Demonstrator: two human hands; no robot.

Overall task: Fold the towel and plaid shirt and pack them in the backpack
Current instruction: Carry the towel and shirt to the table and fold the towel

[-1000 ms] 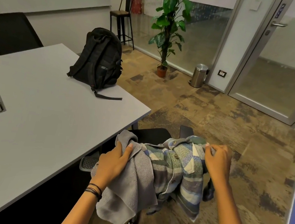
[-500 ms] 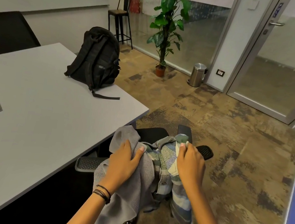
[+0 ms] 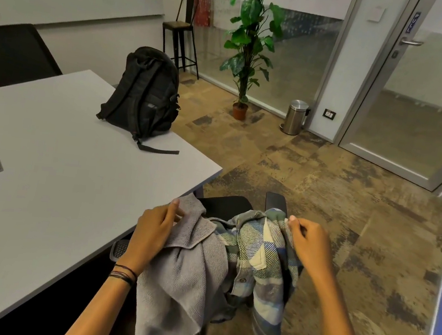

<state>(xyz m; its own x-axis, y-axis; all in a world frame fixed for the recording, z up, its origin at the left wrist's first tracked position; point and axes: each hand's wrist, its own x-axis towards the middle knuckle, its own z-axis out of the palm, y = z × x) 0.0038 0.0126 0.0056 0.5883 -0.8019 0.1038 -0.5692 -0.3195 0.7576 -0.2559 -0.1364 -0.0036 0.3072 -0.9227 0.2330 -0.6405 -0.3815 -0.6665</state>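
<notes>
Backpack (image 3: 144, 97) upright on counter (image 3: 57, 172), well apart from the clothes; chair (image 3: 226, 204) beneath them. Our left grip (image 3: 153, 228) clutches towel (image 3: 184, 276), right grip (image 3: 308, 245) pinches plaid shirt (image 3: 261, 255), wrists level.

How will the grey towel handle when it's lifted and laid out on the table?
Likely floppy: the grey woven towel hangs in loose folds below the left hand, which grips its top edge. Probably light, since that one grip seems to carry most of it. It may drag the blue-green plaid shirt along, because the two fabrics overlap in the middle.
</notes>
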